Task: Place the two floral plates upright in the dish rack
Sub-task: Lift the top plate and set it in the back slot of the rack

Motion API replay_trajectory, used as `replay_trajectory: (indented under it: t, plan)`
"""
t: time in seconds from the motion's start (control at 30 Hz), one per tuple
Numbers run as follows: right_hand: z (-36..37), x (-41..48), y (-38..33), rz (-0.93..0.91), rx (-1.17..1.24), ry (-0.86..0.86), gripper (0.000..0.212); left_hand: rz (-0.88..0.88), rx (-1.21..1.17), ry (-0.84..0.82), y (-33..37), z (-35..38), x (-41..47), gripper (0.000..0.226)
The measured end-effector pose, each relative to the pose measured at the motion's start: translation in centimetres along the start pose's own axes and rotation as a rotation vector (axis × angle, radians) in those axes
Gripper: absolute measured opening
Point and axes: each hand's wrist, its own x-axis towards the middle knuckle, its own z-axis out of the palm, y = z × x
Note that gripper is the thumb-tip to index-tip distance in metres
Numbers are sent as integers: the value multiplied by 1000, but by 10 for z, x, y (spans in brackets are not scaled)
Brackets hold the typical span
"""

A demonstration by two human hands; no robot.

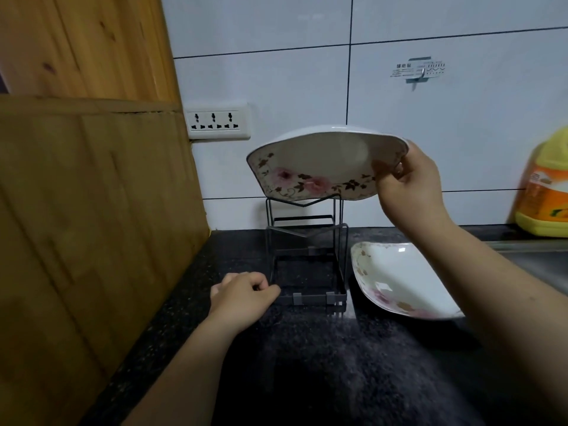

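My right hand grips the right rim of a white floral plate and holds it tilted in the air just above the black wire dish rack. The plate's lower edge is close to the rack's top wires. A second floral plate lies flat on the black counter, right of the rack and partly behind my right forearm. My left hand rests on the counter with curled fingers against the rack's front left corner; I cannot tell whether it pinches the frame.
Large wooden boards lean against the wall on the left. A wall socket sits above the counter. A yellow detergent jug stands at the far right, with a sink edge below it. An adhesive hook is on the tiles.
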Motion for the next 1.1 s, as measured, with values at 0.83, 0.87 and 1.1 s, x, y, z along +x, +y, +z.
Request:
replay_trajectory:
  t: [0.83, 0.87, 1.1]
  plan:
    - [26, -18, 35, 232, 86, -184, 41, -1, 12, 6, 1, 1, 2, 38]
    - [27, -19, 36, 240, 91, -185, 41, -1, 14, 6, 1, 1, 3, 38]
    - [26, -19, 40, 257, 86, -205, 41, 4, 7, 18, -1, 1, 2, 38]
